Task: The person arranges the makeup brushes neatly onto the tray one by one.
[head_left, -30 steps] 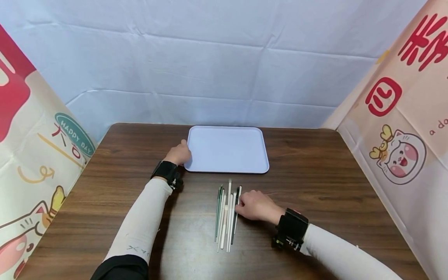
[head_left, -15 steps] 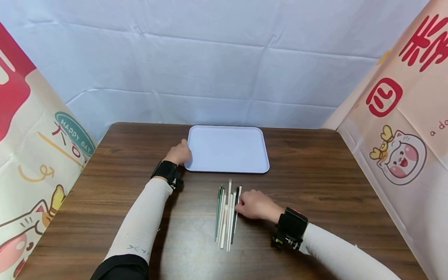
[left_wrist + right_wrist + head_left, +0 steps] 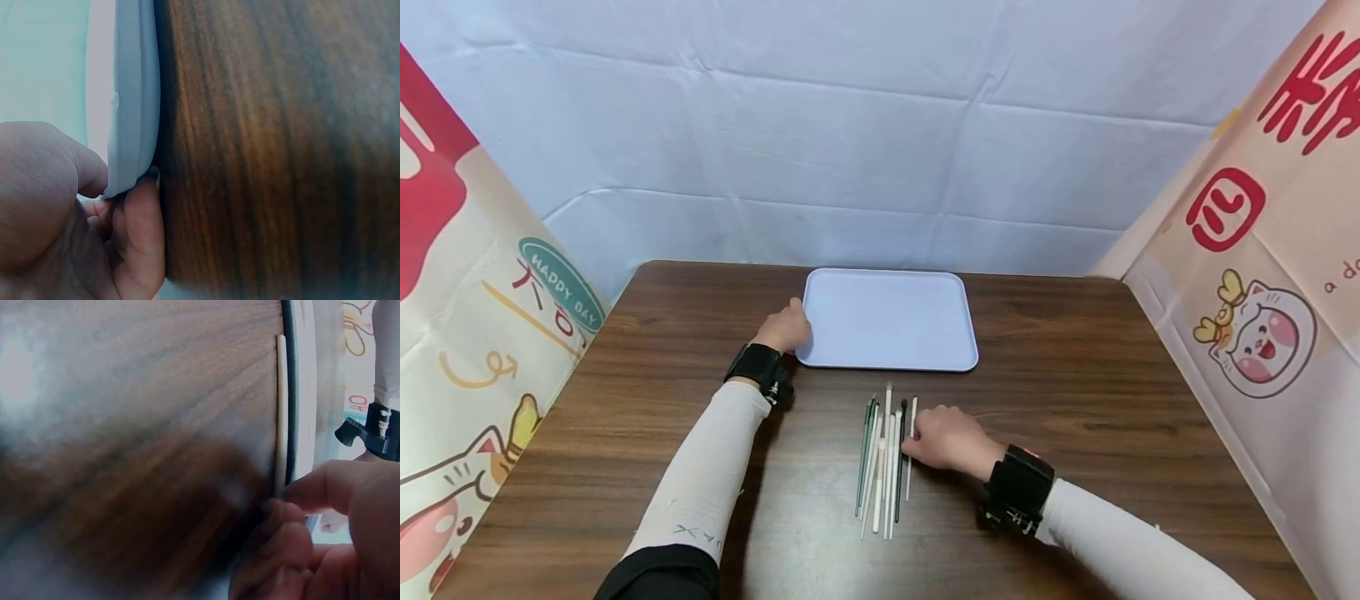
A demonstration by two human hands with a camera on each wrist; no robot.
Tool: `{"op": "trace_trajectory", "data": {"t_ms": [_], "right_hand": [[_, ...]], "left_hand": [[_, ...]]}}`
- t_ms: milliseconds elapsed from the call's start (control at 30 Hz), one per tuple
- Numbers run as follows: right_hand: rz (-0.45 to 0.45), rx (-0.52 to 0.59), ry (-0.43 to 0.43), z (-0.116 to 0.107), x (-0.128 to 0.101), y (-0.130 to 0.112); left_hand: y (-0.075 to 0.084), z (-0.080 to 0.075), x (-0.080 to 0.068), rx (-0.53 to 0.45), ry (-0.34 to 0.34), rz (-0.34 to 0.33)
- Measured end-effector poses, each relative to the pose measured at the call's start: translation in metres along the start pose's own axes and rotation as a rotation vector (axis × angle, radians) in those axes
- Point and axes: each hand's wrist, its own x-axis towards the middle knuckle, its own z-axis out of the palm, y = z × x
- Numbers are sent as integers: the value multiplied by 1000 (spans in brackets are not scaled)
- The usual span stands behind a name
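Observation:
A white rectangular tray (image 3: 891, 321) lies at the back of the table. My left hand (image 3: 785, 327) grips its left edge; in the left wrist view, the thumb (image 3: 92, 178) is on the rim and a finger reaches under the edge. Nearer to me lies a bundle of thin sticks: white ones (image 3: 877, 500), green ones (image 3: 861, 467) and a black one (image 3: 898, 492). At the bundle's right side, my right hand (image 3: 951, 440) pinches a thin pale stick (image 3: 281, 412) between thumb and fingers. The lower end of that stick (image 3: 908, 479) shows below the hand.
The brown wooden table (image 3: 1075, 358) carries the tray and sticks. A pale cloth (image 3: 850, 125) hangs behind its far edge. Printed banners stand at the left (image 3: 490, 333) and right (image 3: 1255, 275). Black wrist cameras are strapped on the left wrist (image 3: 760, 371) and right wrist (image 3: 1018, 487).
My right hand has shifted slightly to the left, and a small gap now shows between the pale stick and the black one. My left hand and the tray have stayed in place.

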Motion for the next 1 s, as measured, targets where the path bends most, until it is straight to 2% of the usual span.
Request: {"op": "trace_trajectory", "data": {"t_ms": [167,267,367,633,800,1000], "right_hand": [[21,-144,12,-3,-3,-4],[22,-183,1,-5,-4,-5],[28,-182,-10,-6,-5,-6],[16,-138,38,-5,-7,0],[33,-94,66,-19,-5,4],[49,-44,51,-35,-1,10]], "left_hand": [[0,0,1,3,-1,4],[0,-1,2,0,-3,-7],[0,-1,4,-7,-5,-18],[-1,1,6,2,-15,-17],[0,0,5,-5,-14,-21],[-1,2,5,4,-3,-18]]}}
